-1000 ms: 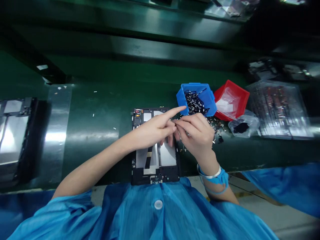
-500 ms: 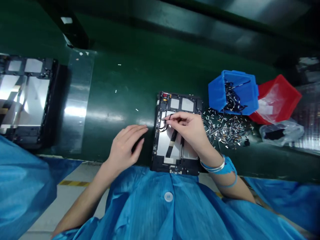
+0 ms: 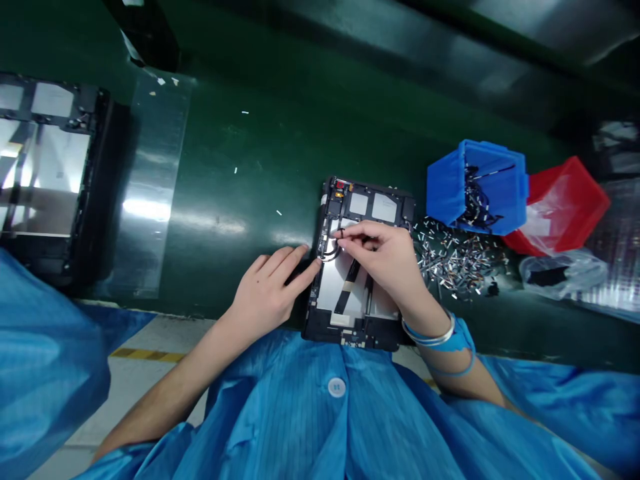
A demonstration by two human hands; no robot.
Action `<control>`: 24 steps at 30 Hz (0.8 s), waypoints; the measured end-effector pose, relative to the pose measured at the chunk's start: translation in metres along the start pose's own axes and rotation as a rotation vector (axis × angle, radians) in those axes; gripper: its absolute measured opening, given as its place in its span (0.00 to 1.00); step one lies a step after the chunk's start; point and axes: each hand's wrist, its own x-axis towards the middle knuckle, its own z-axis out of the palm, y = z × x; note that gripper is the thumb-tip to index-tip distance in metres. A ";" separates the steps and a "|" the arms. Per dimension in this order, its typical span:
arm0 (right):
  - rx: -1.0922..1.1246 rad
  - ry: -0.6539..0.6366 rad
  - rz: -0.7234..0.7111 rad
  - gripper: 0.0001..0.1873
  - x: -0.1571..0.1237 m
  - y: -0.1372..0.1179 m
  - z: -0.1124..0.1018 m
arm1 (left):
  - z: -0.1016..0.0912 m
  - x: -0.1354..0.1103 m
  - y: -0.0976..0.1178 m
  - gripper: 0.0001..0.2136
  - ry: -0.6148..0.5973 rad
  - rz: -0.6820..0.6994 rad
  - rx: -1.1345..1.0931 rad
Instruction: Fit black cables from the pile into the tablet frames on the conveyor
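An opened tablet (image 3: 327,300) with black edges and a silvery inside lies on the green bench in front of me. Over its upper left part, my right hand (image 3: 383,257) pinches a thin black cable (image 3: 330,255) between thumb and forefinger. The cable curves down to the tablet's left edge. My left hand (image 3: 270,287) is at that same edge, palm down, fingers apart, the thumb tip at the frame beside the cable's end. A darker flex strip (image 3: 347,288) runs across the tablet's silvery area.
A blue bin (image 3: 445,187) holding black cables stands at the right, beside a red bin (image 3: 575,207). Many small bits (image 3: 455,263) lie scattered before them, near a clear plastic bag (image 3: 563,275). At the far left is another opened tablet (image 3: 60,150), beside a clear plastic strip (image 3: 153,180).
My left hand has moved right to the tablet's left edge, its thumb now touching there. My right hand stays over the tablet with the cable. The view has shifted slightly.
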 end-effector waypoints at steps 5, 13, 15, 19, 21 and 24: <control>-0.359 0.143 -0.213 0.11 -0.009 0.000 -0.006 | -0.001 0.005 0.002 0.18 0.006 -0.001 0.054; -0.879 0.144 -0.686 0.12 -0.046 0.000 -0.006 | 0.003 0.000 0.001 0.18 0.024 -0.001 0.017; -0.934 0.089 -0.683 0.13 -0.047 0.003 -0.004 | 0.004 0.000 0.002 0.19 0.012 0.004 0.023; -0.977 0.047 -0.636 0.15 -0.045 0.009 -0.005 | 0.003 0.001 0.003 0.22 -0.041 0.014 0.050; -0.977 0.033 -0.622 0.16 -0.043 0.012 -0.008 | 0.003 0.001 0.003 0.22 -0.057 0.007 0.050; -1.012 0.041 -0.603 0.17 -0.036 0.015 -0.009 | 0.003 0.003 0.002 0.21 -0.058 0.010 0.061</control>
